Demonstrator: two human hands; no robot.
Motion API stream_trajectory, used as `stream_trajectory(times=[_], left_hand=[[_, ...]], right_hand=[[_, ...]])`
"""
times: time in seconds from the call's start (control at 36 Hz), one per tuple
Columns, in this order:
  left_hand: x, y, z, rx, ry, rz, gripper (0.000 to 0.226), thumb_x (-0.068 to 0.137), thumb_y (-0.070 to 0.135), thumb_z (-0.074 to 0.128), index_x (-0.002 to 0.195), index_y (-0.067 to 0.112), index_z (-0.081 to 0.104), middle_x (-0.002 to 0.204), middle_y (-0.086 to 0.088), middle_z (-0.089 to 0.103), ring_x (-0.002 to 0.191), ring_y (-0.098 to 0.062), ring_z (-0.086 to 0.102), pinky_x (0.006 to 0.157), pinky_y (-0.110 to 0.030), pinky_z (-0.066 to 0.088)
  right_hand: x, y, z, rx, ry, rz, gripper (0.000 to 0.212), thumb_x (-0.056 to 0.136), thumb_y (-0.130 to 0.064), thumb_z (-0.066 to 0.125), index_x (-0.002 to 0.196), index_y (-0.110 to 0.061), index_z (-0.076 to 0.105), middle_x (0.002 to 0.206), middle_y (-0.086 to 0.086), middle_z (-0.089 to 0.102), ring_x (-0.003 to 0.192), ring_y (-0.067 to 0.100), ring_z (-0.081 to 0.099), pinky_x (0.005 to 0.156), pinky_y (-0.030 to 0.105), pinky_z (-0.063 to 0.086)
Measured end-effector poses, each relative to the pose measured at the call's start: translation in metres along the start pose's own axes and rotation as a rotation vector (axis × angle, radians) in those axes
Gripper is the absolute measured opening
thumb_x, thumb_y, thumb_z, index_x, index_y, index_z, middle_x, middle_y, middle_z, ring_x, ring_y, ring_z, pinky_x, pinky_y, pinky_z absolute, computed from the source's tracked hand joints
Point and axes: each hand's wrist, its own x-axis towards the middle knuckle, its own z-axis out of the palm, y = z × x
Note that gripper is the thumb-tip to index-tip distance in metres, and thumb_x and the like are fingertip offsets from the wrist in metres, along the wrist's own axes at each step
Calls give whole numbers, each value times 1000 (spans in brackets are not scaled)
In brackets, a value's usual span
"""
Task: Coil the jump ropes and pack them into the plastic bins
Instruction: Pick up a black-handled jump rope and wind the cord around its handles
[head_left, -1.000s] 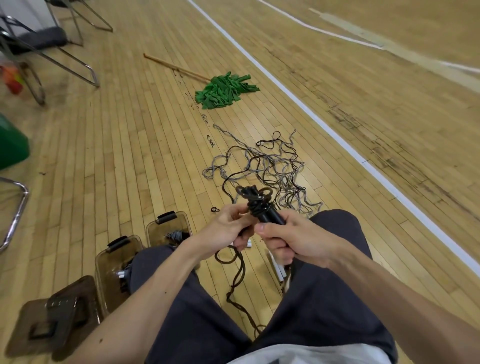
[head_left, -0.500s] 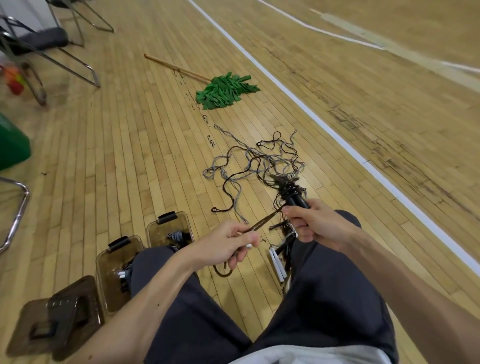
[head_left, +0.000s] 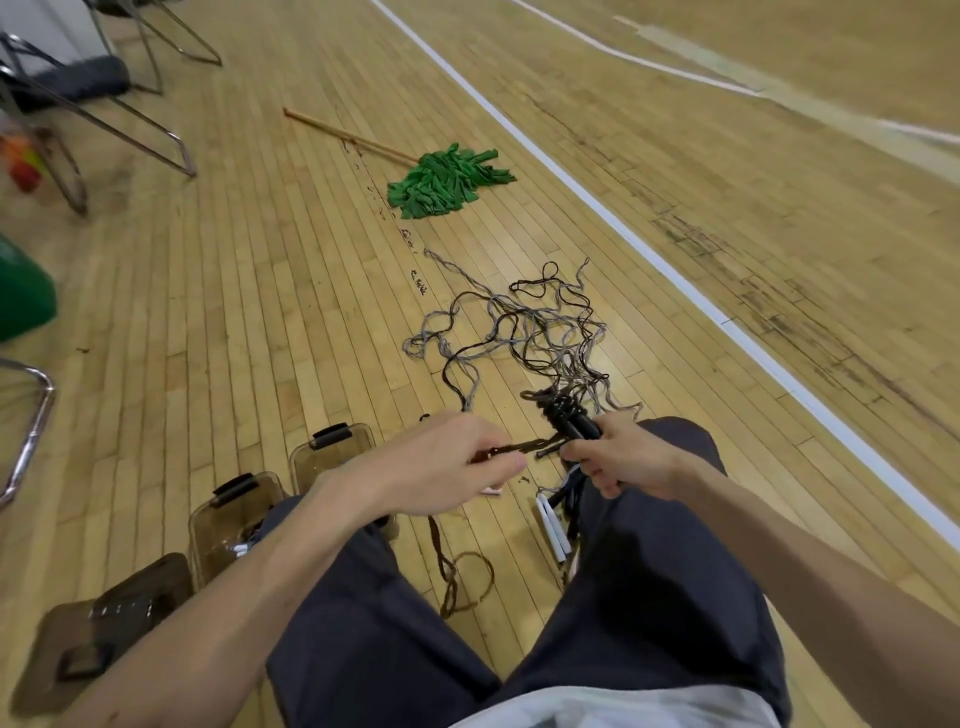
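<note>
The right hand (head_left: 628, 462) grips the black jump-rope handles (head_left: 574, 423), wound with dark cord, above the right knee; the left hand (head_left: 441, 467) pinches the taut dark brown rope tail (head_left: 540, 444). Hold tension and lay each turn snug beside the last, then pack it into the brown-tinted clear plastic bins (head_left: 358, 434) beside the left knee
</note>
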Motion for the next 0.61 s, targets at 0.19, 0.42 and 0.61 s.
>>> stream_trajectory(times=[0.19,0.42,0.61], left_hand=[[10,15,-20,214,43,180,43,99,42,57,67,14,62,55,5,49,46,-11,37,46,-29,30],[19,10,-36,173,96,211,35,90,50,62,65,25,58,59,29,53,54,0,47,53,-19,36],[36,-7,-35,101,128,207,27,82,57,66,61,40,61,62,26,55,55,-1,45,54,-24,32]], right_hand=[[-1,-10,26,-148,-234,137,20,99,-12,61,87,-12,45,58,-5,39,47,10,35,45,22,35],[-26,-24,52,-326,-447,192,25,98,-16,62,78,-15,48,57,-3,39,47,12,35,46,23,35],[-48,-37,70,-442,-545,149,30,100,-16,61,74,-16,45,56,-2,39,44,11,35,45,23,35]])
